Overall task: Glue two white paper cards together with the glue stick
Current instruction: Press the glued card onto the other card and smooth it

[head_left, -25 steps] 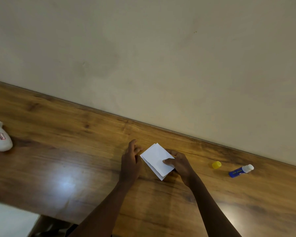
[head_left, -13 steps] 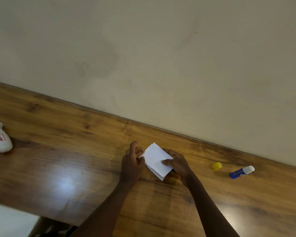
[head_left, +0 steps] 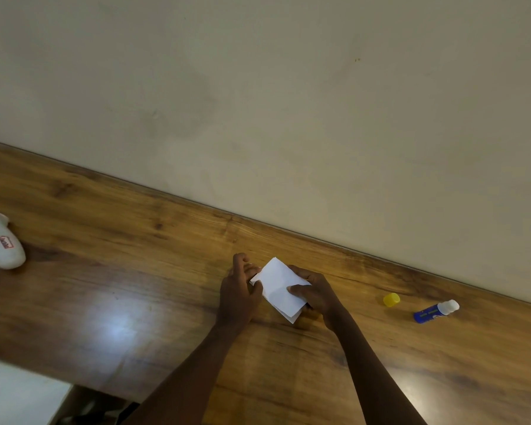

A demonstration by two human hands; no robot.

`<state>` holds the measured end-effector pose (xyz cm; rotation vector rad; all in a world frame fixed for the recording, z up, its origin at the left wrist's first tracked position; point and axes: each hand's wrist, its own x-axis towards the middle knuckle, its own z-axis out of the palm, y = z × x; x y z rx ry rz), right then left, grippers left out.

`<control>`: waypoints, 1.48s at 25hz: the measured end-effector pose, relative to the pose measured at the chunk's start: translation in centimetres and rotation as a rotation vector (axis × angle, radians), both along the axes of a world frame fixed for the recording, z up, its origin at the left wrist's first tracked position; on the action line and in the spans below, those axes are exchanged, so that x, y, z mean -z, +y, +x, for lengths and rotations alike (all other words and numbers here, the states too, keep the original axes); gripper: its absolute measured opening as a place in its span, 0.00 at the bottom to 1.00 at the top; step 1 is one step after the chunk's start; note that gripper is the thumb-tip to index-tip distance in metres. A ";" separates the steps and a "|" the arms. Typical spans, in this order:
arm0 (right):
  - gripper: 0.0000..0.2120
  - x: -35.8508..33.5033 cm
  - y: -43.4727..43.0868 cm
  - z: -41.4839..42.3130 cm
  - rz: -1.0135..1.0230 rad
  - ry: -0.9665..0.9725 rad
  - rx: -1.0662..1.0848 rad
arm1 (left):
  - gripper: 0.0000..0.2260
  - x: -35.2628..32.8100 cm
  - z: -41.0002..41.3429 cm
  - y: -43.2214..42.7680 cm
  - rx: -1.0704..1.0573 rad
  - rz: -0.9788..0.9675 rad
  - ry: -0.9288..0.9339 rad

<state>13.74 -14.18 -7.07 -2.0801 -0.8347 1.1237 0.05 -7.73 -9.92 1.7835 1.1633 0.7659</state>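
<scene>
White paper cards (head_left: 279,286) stacked mid-desk, lower card's corner peeking out, so edges aren't flush. Left hand (head_left: 239,292) pinches the left edge, right hand (head_left: 317,292) thumb presses on top. Risk: glue sets misaligned, or cards slide under pressure. Glue stick (head_left: 436,311) lies uncapped beside yellow cap (head_left: 391,300); may dry out.

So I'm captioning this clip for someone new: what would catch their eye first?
Two hands meet mid-table on the white paper cards: the left hand at their left edge, the right hand pinching the right. On the right lie the uncapped blue glue stick and its yellow cap; a white bottle lies far left.
</scene>
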 end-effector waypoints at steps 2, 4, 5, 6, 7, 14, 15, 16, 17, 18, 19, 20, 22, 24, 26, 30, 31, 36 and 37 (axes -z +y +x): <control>0.22 0.1 0.1 -0.1 -0.004 -0.025 0.014 | 0.21 0.0 0.1 0.0 0.001 0.008 0.018; 0.22 0.3 0.3 0.0 -0.001 -0.058 0.023 | 0.21 0.0 0.1 0.0 0.002 0.012 0.026; 0.22 0.3 0.4 0.0 0.001 -0.076 0.014 | 0.21 0.0 0.1 0.0 0.003 0.011 0.030; 0.22 0.4 0.6 0.0 0.001 -0.095 -0.002 | 0.21 0.0 0.1 0.0 0.004 0.010 0.039; 0.22 0.4 0.8 0.0 -0.008 -0.121 -0.023 | 0.21 0.0 0.0 0.0 0.009 0.012 0.051; 0.33 0.1 1.3 1.0 -0.216 -0.441 -0.030 | 0.14 0.7 0.1 0.0 0.133 0.068 0.175; 0.35 0.2 0.8 1.0 -0.241 -0.468 -0.013 | 0.13 0.9 0.1 0.0 0.137 0.072 0.176; 0.37 0.4 0.4 0.9 -0.245 -0.494 0.020 | 0.12 1.0 0.1 0.1 0.137 0.077 0.172; 0.38 0.5 -0.1 0.7 -0.231 -0.523 0.062 | 0.12 1.1 0.1 0.1 0.135 0.082 0.168; 0.37 0.8 -0.5 0.4 -0.206 -0.564 0.101 | 0.12 1.1 0.1 0.1 0.134 0.087 0.167; 0.35 1.1 -0.9 0.0 -0.178 -0.615 0.135 | 0.12 1.2 0.2 0.1 0.133 0.090 0.167; 0.31 1.5 -1.3 -0.4 -0.144 -0.663 0.162 | 0.12 1.2 0.2 0.0 0.131 0.093 0.168; 0.20 2.1 -1.8 -1.4 -0.065 -0.731 0.161 | 0.12 1.2 0.4 0.0 0.129 0.095 0.172; 0.20 2.3 -1.3 -2.0 -0.024 -0.788 0.007 | 0.12 1.2 0.6 0.0 0.129 0.089 0.180; 0.27 1.9 -0.1 -2.1 -0.070 -0.829 -0.244 | 0.13 1.1 0.6 0.1 0.140 0.083 0.187; 0.24 1.0 1.7 -0.8 -0.135 -0.873 -0.300 | 0.12 1.0 0.5 0.1 0.144 0.097 0.173; 0.24 1.0 1.6 -0.7 -0.138 -0.877 -0.281 | 0.12 1.1 0.5 0.1 0.139 0.095 0.181; 0.19 1.7 -2.9 -0.8 -0.136 -0.924 -0.184 | 0.11 1.2 0.8 -0.1 0.133 0.098 0.197; 0.18 1.9 -4.3 -0.7 -0.149 -0.923 -0.143 | 0.11 1.2 0.8 -0.1 0.128 0.103 0.197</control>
